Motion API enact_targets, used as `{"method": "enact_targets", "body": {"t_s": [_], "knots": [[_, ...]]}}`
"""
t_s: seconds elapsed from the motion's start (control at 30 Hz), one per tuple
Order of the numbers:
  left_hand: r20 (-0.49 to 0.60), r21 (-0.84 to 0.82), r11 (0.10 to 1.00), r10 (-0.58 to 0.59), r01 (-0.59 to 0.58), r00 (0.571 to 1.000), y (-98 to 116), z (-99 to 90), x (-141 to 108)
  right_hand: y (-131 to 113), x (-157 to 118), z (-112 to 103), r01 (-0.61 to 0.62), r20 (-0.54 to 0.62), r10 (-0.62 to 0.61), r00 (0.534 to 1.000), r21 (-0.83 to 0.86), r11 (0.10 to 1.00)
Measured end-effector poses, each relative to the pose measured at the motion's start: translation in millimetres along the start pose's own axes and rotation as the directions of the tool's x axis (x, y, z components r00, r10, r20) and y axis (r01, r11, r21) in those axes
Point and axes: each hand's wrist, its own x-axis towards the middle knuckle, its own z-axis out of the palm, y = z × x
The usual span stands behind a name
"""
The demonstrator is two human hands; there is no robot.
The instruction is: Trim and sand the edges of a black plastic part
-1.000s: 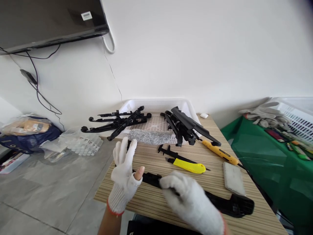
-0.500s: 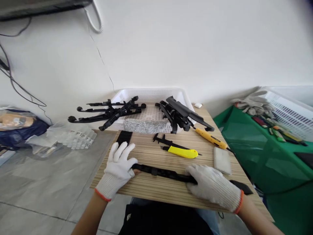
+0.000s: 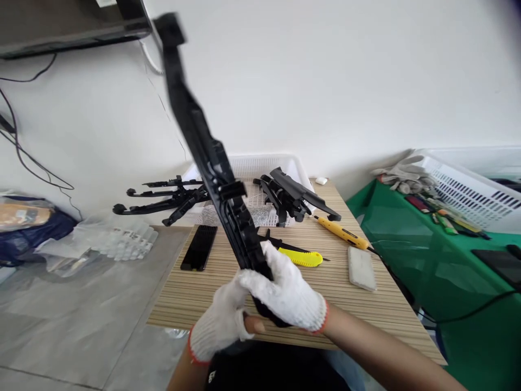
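Note:
A long black plastic part is held up at a steep tilt above the table, its far end reaching in front of the wall. My right hand, in a white glove, is wrapped round its lower portion. My left hand, also gloved with a bare thumb showing, is closed against the part's lower left side, touching my right hand. Behind the hands lie a yellow utility knife and a black caliper. A black phone rests at the table's left.
A white basket at the back bears several black parts on its left and right. A yellow tool and a pale block lie on the table's right. A green-covered table stands beyond, with gloves, pens and another white basket.
The long black part has been raised from lying near the table's front to a steep tilt. My hands have come together at its lower end, and the phone is now uncovered.

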Motion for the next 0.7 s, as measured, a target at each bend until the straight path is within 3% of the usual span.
{"method": "enact_targets", "body": {"t_s": [0.07,0.17,0.33,0.53,0.7], "knots": [[0.051,-0.013,0.999,-0.042,0.043,0.998,1,11.5,1,-2,11,11,0.012,0.005,-0.013,1.0,0.137,0.99],[0.007,-0.171,0.978,-0.118,0.117,0.993,-2,17.5,-2,3,23,18,-0.006,0.067,-0.012,0.998,0.256,0.967],[0.031,-0.471,0.872,-0.135,0.134,0.99,-17,21.7,-8,20,33,19,0.072,0.056,-0.078,0.995,0.112,0.991],[-0.013,-0.497,0.861,-0.134,0.11,0.991,-28,28.8,-5,35,38,16,0.061,0.114,-0.06,0.992,0.0,0.998],[-0.006,-0.515,0.85,-0.135,0.112,0.991,-31,29.8,-2,42,44,14,0.033,0.113,-0.041,0.993,0.071,0.997]]}}
